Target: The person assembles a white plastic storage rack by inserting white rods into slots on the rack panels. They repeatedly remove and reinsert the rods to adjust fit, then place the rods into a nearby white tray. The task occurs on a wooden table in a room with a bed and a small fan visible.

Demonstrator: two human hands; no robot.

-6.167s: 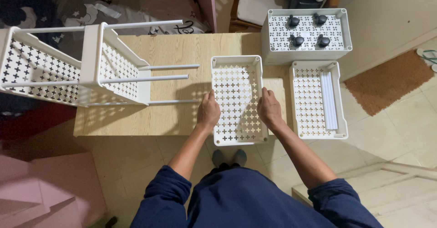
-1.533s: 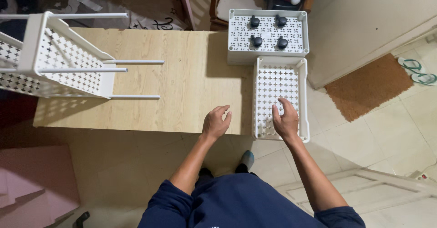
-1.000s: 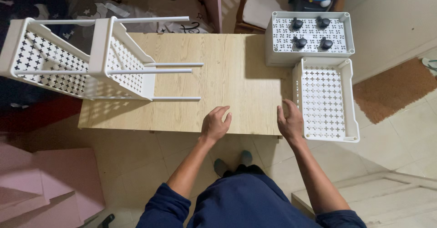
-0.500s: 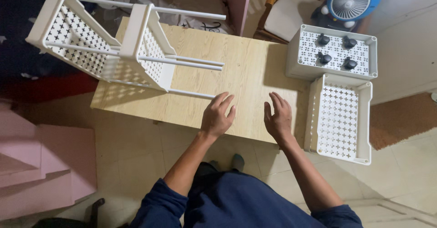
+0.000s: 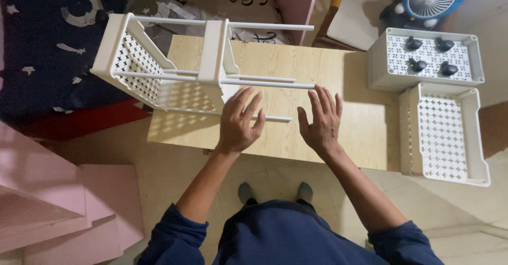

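Head view: the left hand (image 5: 239,121) has its fingers (image 5: 245,100) spread and slightly curled, palm down, holding nothing; the fingertips hover at the white poles (image 5: 264,82) that jut from the rack, and the lowest pole passes under the hand, though contact cannot be told. The right hand (image 5: 320,121) is likewise open, fingers fanned, empty, with its tips just below the free end of the middle pole, over the bare wooden tabletop (image 5: 360,132).

The partly built white shelf rack (image 5: 164,66) lies on its side in the upper left of the frame, half on the table and half overhanging its left edge. Its long axis runs left to right across the picture, and the poles' free ends point right, toward the centre of the table.

As a judgement of progress: two perforated trays are already joined by poles, so the rack is about midway. One more perforated tray (image 5: 444,132) lies unattached at the right edge of the table, and above it a deeper white bin (image 5: 426,58) holds four black caster wheels (image 5: 428,56), not yet fitted.
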